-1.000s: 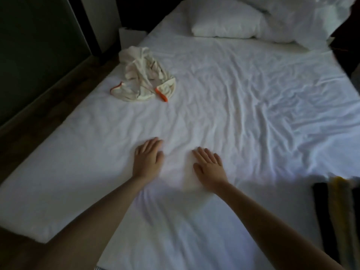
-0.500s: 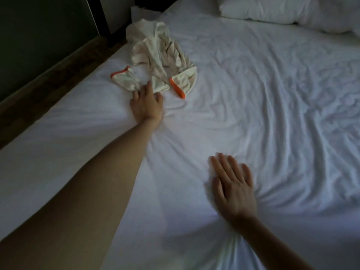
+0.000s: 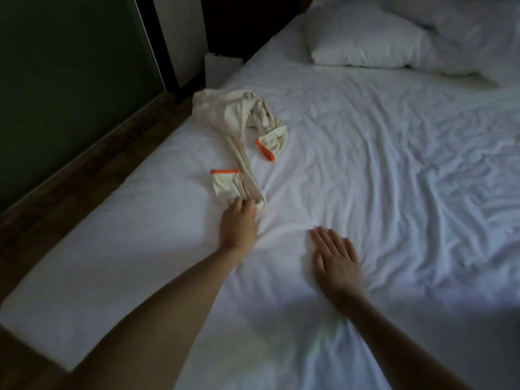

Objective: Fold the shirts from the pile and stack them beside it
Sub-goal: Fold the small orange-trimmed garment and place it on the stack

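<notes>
A cream crumpled shirt with orange-edged sleeves (image 3: 222,114) is seen upper left on the white-sheeted bed (image 3: 365,178), its near end gripped by curled fingers of the left hand (image 3: 237,223); the right hand (image 3: 336,263) is pressed flat, fingers straight.

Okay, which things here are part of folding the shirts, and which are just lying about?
Part of the job:
cream shirt with orange cuffs, crumpled
left hand, holding the shirt's near end
right hand, flat on the bed sheet

Lying about:
pillow at the head of the bed
white box beside the bed
</notes>
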A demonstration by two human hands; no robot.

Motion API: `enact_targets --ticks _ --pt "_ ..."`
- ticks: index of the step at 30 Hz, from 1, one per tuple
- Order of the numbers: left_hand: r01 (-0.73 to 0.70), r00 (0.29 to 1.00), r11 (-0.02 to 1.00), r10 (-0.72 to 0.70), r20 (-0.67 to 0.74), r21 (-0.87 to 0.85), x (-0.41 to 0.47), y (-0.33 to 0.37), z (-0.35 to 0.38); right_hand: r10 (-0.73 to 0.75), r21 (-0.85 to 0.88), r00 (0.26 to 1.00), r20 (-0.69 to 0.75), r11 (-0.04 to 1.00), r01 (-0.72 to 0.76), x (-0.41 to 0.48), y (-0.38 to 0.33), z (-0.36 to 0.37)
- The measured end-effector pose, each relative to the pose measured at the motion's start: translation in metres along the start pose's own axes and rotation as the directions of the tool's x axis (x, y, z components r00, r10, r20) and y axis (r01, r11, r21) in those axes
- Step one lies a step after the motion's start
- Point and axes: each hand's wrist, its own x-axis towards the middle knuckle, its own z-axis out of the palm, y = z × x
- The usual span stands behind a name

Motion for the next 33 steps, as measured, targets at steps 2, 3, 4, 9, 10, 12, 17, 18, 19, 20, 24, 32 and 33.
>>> enact_targets --ticks 2,3,4,9,10,12,17,18,19,20,24,32,33 --pt "-0.029 1.000 0.999 0.029 0.011 -0.032 -0.033 0.009 -0.012 0.035 0.036 0.997 0.065 0.999 -0.037 -0.015 -0.004 -0.007" --pt "-0.035 0.999 0.998 0.036 0.006 -0.059 -0.049 0.014 -0.018 0.046 0.047 0.994 0.097 0.998 -0.051 -0.025 -0.006 -0.010" --pt "-0.039 0.999 0.996 0.039 -0.004 -0.084 -0.063 0.020 -0.024 0.056 0.053 0.988 0.145 0.997 -0.064 -0.036 -0.007 -0.014" --pt "0.094 0.988 0.940 -0.047 0.149 -0.328 -0.131 0.062 -0.047 0.172 0.164 0.909 0.379 0.955 -0.249 -0.083 -0.014 -0.031" --pt "0.151 0.965 0.907 -0.049 0.257 -0.392 -0.144 0.072 -0.053 0.207 0.230 0.890 0.407 0.920 -0.319 -0.088 -0.019 -0.040" --pt "0.207 0.907 0.833 0.033 0.420 -0.513 -0.175 0.088 -0.061 0.325 0.547 0.827 0.459 0.630 -0.551 -0.097 -0.027 -0.059" --pt "0.178 0.737 0.788 0.290 0.611 -0.589 -0.247 0.131 -0.073 0.214 0.679 0.786 0.581 0.405 -0.612 -0.113 -0.040 -0.095" --pt "0.151 0.714 0.782 0.337 0.614 -0.605 -0.256 0.137 -0.076 0.185 0.625 0.779 0.600 0.500 -0.600 -0.118 -0.041 -0.093" --pt "0.128 0.698 0.776 0.372 0.612 -0.618 -0.264 0.142 -0.080 0.165 0.558 0.769 0.617 0.597 -0.576 -0.125 -0.043 -0.093" --pt "0.142 0.674 0.777 0.378 0.635 -0.613 -0.267 0.144 -0.084 0.152 0.522 0.770 0.620 0.652 -0.550 -0.132 -0.044 -0.091" --pt "0.221 0.607 0.778 0.362 0.707 -0.588 -0.248 0.140 -0.096 0.215 0.666 0.815 0.538 0.485 -0.568 -0.155 -0.038 -0.096" --pt "0.785 0.616 0.352 -0.361 0.700 -0.509 -0.165 0.093 -0.082 0.112 0.791 0.831 0.546 0.260 -0.554 -0.165 0.006 -0.153" --pt "0.817 0.569 0.185 -0.402 0.717 -0.546 -0.156 0.090 -0.080 0.035 0.786 0.817 0.575 0.253 -0.564 -0.166 0.005 -0.162"
